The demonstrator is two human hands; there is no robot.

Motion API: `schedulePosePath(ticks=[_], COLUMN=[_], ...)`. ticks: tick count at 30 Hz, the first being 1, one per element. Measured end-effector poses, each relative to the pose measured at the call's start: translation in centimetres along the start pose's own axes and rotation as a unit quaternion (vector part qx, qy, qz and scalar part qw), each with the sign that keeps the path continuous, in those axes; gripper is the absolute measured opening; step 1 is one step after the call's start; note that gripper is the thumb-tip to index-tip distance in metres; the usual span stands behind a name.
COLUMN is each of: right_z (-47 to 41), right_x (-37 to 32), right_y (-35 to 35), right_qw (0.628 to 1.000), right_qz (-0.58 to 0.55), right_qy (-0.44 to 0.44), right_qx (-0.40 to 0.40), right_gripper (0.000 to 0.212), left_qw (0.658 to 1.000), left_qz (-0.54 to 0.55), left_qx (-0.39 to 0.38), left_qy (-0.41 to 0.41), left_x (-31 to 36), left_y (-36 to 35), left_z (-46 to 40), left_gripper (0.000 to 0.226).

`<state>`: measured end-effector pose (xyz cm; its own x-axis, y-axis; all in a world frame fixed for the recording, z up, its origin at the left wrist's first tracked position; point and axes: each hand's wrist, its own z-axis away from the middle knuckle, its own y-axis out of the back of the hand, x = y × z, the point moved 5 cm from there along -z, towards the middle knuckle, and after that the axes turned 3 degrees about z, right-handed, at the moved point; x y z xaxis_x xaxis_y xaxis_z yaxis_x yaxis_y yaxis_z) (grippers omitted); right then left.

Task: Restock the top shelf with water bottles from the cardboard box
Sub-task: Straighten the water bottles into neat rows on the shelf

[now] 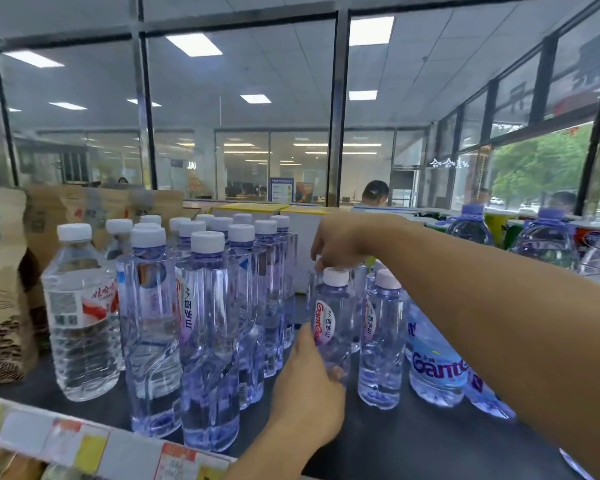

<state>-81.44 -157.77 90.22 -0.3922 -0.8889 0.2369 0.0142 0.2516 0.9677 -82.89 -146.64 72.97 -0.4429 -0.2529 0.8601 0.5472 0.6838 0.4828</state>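
On the dark top shelf [413, 441] stand several clear, purple-tinted water bottles with white caps [205, 323], packed in rows at the centre left. My left hand [309, 386] grips the lower body of one upright bottle [333, 317] to the right of the rows. My right hand [336, 244] reaches in from the right, its fingers curled over a bottle top just behind that bottle. Whether it holds that top is hidden. Another bottle [381, 337] stands right beside the held one. The cardboard box is out of view.
A clear ribbed bottle with a red label [80, 313] stands at the rows' left. Brown paper bags [0, 282] sit at far left. Big blue-labelled jugs [437, 362] stand on the right. Price tags [84, 448] line the shelf's front edge. People stand beyond the glass.
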Motion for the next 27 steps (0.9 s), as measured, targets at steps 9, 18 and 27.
schedulePosePath(ticks=[9, 18, 27], right_z=[3.1, 8.7, 13.1], right_x=[2.7, 4.9, 4.2], right_y=[-0.6, 0.3, -0.7], right_qw=[1.000, 0.977, 0.927], right_qz=[-0.020, -0.088, -0.302], right_qy=[-0.017, -0.040, -0.088], right_qx=[-0.010, 0.191, 0.206], right_gripper=[0.033, 0.042, 0.048], left_qw=[1.000, 0.995, 0.901], left_qz=[0.011, 0.077, 0.430], left_qx=[-0.022, -0.063, -0.006], left_qy=[-0.011, -0.007, 0.047], left_x=[0.6, 0.4, 1.8], left_y=[-0.2, -0.9, -0.6], left_z=[0.0, -0.6, -3.4], left_gripper=[0.069, 0.075, 0.050])
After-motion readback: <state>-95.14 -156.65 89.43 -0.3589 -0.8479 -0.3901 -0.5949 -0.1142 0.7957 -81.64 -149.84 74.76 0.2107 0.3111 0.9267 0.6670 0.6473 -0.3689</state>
